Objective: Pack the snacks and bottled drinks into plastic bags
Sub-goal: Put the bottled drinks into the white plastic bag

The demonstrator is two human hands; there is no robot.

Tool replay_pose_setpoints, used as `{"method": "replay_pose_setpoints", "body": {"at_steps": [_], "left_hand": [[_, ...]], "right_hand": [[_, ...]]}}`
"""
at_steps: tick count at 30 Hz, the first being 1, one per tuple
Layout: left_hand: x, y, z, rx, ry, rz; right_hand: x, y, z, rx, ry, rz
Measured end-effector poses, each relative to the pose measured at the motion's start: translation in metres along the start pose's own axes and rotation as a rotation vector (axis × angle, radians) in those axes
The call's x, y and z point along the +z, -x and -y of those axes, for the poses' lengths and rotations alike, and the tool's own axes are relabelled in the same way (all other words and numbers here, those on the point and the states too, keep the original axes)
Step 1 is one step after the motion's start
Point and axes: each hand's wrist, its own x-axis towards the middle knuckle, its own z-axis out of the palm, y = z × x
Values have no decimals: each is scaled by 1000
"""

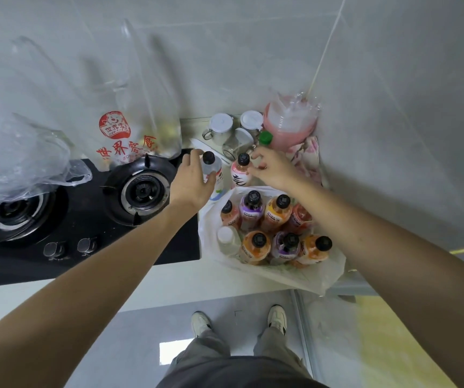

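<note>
An open white plastic bag (320, 275) on the counter holds several upright drink bottles (278, 211) with black caps, plus one with a white cap (226, 238). Behind the bag stand two more bottles. My left hand (191, 180) curls around the clear black-capped bottle (211, 163). My right hand (270, 169) pinches the neck of the pink-labelled bottle (240, 172). A large clear bag with red print (125, 135) stands on the stove, with something pale inside it.
A black two-burner gas stove (85, 214) fills the left counter, with a crumpled clear bag (21, 163) over its left burner. Glass jars with white lids (222, 127), a green-capped bottle (265, 138) and a pink container (289, 121) crowd the back corner.
</note>
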Motion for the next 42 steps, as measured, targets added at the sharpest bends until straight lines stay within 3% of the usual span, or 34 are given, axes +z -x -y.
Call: {"method": "replay_pose_setpoints", "body": {"at_steps": [5,10,14,19,25,29,32,36,39,42], "left_hand": [[-5,30,-21,100,17,-35],[-5,55,-62,356,-12,-24],[20,70,-105,563,-111,45],[55,91,-149,680,-253,190],[81,103,-175,628,-403,263],[86,99,-175,595,-461,277],[91,100,-167,563,-429,271],[99,102,-161,534,-407,266],[101,102,-161,522,-381,266],[102,101,-160,531,-359,255]], "right_hand": [[-13,28,-6,-35,-3,14],[-26,66,-29,-44,12,-43],[-33,98,-66,14,-47,-125],[-38,130,-102,136,-191,-147],[-19,148,-149,330,-482,-40],[-18,166,-143,415,-585,59],[-20,172,-131,387,-585,127],[-30,184,-100,425,-863,155],[3,165,-140,430,-1024,130],[23,152,-157,523,-994,169]]}}
